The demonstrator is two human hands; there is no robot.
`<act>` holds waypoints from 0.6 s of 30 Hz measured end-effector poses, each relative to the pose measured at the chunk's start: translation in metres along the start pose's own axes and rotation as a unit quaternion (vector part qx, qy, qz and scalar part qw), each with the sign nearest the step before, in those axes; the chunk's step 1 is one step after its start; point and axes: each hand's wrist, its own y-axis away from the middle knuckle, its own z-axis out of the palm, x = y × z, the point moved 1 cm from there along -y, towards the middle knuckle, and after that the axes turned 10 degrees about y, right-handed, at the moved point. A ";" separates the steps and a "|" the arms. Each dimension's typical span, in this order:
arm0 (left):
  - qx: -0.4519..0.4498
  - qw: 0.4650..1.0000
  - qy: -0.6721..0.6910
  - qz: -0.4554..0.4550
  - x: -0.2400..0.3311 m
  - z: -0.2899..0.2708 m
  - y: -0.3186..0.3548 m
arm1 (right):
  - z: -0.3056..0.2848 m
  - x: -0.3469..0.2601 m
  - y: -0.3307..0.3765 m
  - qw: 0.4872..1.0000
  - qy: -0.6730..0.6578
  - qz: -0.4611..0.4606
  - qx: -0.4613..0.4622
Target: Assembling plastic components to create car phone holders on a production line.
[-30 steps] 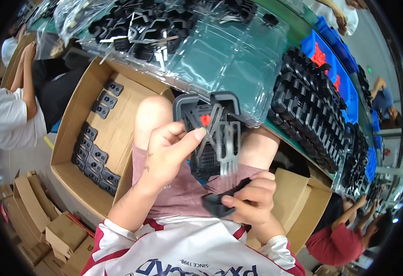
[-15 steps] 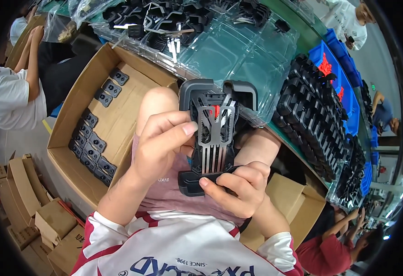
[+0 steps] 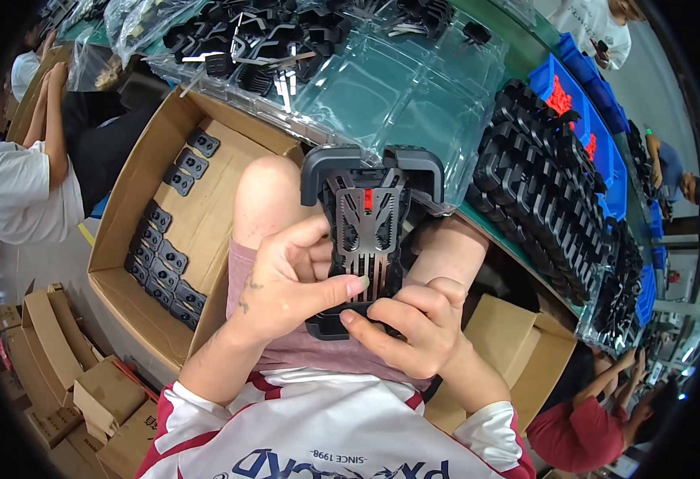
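Over my lap I hold a black phone holder with broad clamp arms at its far end and a black foot at its near end. A silver slotted metal plate lies in its body, with a small red piece near the top. My left hand grips the holder from the left, its thumb pressing on the lower slotted bars. My right hand holds the near end, index finger and thumb against the foot. The underside is hidden, and so are some fingers.
At left stands an open cardboard box holding several black square plates. Ahead, clear plastic trays and black parts cover the green bench. Stacked black holders and blue bins line the right. Other people sit nearby.
My left thumb has moved from the holder's upper left edge down onto the lower bars. The silver plate now looks flatter in the body. My right hand keeps its grip at the near end.
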 end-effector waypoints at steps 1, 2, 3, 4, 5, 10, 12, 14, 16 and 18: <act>0.000 1.000 -0.002 -0.005 -0.001 -0.001 0.000 | -0.001 0.000 0.000 1.000 -0.002 -0.002 -0.006; 0.000 1.000 -0.002 -0.007 -0.001 -0.002 0.001 | -0.003 0.001 0.000 1.000 -0.001 0.000 -0.005; -0.004 1.000 -0.002 -0.012 -0.002 -0.003 0.001 | -0.007 0.004 0.001 0.997 -0.064 0.035 0.006; -0.008 1.000 -0.001 -0.016 -0.003 -0.003 0.001 | -0.011 0.007 0.001 0.989 -0.127 0.070 0.019; -0.012 1.000 0.000 -0.021 -0.003 -0.004 0.001 | -0.015 0.011 0.001 0.976 -0.189 0.105 0.031; -0.045 0.998 -0.017 -0.043 -0.005 0.000 0.002 | -0.015 0.024 -0.019 0.794 -0.454 0.404 0.030; -0.058 0.996 -0.034 -0.054 -0.006 0.004 0.001 | -0.011 0.026 -0.021 0.688 -0.544 0.480 -0.014; -0.081 0.994 -0.045 -0.064 -0.006 0.008 0.003 | -0.008 0.027 -0.019 0.671 -0.563 0.481 -0.041; -0.086 0.992 -0.081 -0.053 -0.006 0.007 0.002 | -0.010 0.030 -0.017 0.687 -0.561 0.460 -0.044; -0.118 0.990 -0.074 -0.016 -0.012 0.013 -0.001 | -0.018 0.031 -0.018 0.706 -0.539 0.458 -0.039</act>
